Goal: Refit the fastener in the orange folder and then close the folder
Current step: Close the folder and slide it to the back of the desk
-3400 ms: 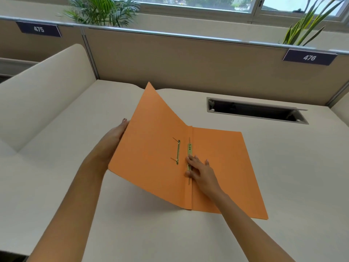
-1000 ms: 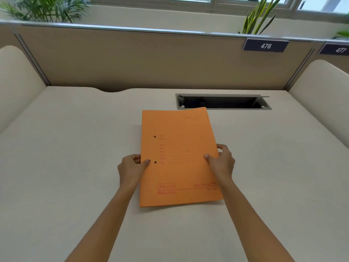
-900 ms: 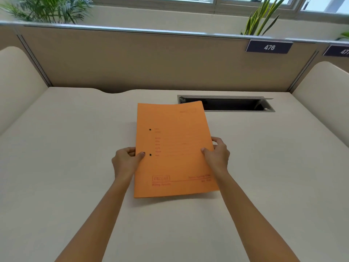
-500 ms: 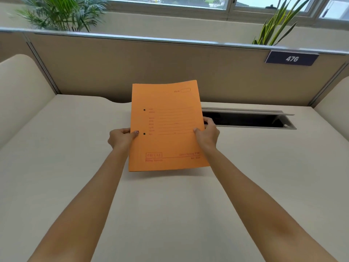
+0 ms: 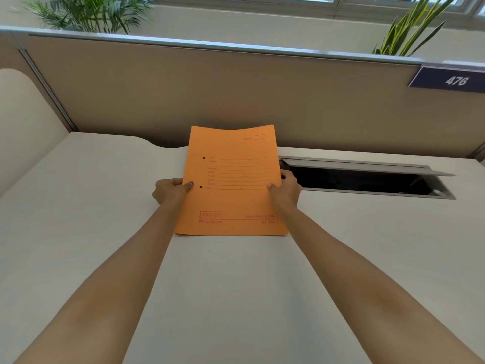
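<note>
Folder: the orange folder is sitting closed with its printed cover facing up, out toward the far side of the desk, its far right corner reaching beside the open cable slot.
Fastener: it is hiding inside; only two small holes are showing near the left edge, so whether it is seated cannot be told from here.
Left hand: the left hand is pinching the folder's left edge, thumb lying on the cover just beside the lower hole, the other fingers tucked underneath.
Right hand: the right hand is gripping the right edge the same way, thumb on top, fingers curled under.
Tilt: the top edge is bowing slightly; whether the near edge is touching the desk is unclear.
Stage: judging by the shut cover, the task is looking all but finished, with only the setting down and letting go remaining.
Doing it well: lowering both sides evenly, keeping the covers aligned, and staying clear of the slot should be helping the folder lie flat.
Risk: releasing one side first could be letting the cover spring open.
</note>
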A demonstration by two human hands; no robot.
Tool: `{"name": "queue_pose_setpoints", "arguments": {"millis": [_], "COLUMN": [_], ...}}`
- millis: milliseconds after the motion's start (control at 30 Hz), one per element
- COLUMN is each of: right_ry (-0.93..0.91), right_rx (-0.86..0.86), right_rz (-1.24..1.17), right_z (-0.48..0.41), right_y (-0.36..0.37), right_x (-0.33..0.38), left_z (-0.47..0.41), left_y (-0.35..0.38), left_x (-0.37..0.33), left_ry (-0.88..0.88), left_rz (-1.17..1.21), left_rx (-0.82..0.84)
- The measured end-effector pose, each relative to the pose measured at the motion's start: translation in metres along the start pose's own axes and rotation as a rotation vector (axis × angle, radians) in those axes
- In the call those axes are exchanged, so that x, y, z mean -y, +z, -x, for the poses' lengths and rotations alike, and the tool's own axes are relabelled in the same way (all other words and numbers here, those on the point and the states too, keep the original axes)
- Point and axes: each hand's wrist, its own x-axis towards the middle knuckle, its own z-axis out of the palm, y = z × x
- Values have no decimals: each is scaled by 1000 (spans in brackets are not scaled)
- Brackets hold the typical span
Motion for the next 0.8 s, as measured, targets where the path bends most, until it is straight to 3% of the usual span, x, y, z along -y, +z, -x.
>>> {"name": "queue_pose_setpoints", "arguments": {"millis": [200,400,567,700,800], "right_ry": [3,-44,-200,-357,-460], "right_rx": [14,27,0,195,313], "right_rz": [177,428,297,236,296], "right_z": [-7,-4,25,59,79], "right_y": [13,9,-7,-26,-41], "right_x": [-10,-11,-30,-53,-66], "left_z": [-10,-3,14,41,56], "left_y": [10,10,-1,-28,-47], "left_x": [5,16,37,72,91], "left_ry": [59,243,405,625,680], "left_rz": [-80,-124,-235,-551,-607], "left_rx": [-43,-31,103,130,160]}}
